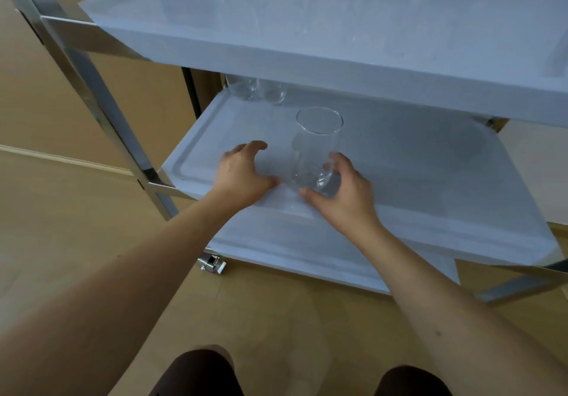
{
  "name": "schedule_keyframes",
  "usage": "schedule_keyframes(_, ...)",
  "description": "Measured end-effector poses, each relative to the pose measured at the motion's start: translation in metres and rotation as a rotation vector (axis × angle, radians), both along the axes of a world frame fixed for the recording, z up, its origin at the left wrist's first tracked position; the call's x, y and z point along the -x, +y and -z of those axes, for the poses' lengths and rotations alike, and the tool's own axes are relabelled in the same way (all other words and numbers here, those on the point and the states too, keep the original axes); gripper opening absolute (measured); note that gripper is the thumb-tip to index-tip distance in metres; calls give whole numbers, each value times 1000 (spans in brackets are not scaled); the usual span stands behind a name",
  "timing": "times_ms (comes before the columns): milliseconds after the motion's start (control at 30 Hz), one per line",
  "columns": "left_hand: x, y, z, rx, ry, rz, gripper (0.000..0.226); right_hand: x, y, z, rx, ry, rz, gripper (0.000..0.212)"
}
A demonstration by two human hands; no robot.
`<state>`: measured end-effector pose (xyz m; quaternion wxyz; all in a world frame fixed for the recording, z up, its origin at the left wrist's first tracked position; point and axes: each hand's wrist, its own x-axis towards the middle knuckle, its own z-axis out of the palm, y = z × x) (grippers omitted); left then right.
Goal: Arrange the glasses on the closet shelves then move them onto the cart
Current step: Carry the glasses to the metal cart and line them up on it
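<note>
— What is the person wearing on the arms?

— Nothing. Both forearms are bare up to the bottom edge of the head view, with no sleeves, no watch and no rings on the left hand (242,171) or the right hand (341,192). A small dark mark sits on the right forearm (438,332).

— And lower down?

— Two knees (196,371) show at the bottom edge, covered in dark brown fabric, plain and without any pattern.
</note>
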<state>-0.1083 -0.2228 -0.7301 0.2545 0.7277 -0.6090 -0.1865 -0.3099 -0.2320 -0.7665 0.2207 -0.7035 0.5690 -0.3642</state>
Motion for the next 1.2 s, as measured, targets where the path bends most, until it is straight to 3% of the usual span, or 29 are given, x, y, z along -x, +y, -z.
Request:
schedule_keyframes(433, -21, -57, 38, 23, -497, 15, 53, -30, -67, 4, 15, 44, 54, 82)
schedule_keyframes(567, -21, -60, 43, 35, -496, 8, 55, -41, -92, 7, 51, 35, 83, 85)
schedule_keyframes(967, -25, -63, 50, 123, -417, -25, 52, -56, -174, -4, 58, 93, 163, 63)
schedule_keyframes(1200, -26, -63, 53, 149, -406, -33, 51, -66, -214, -2, 33, 92, 251, 63)
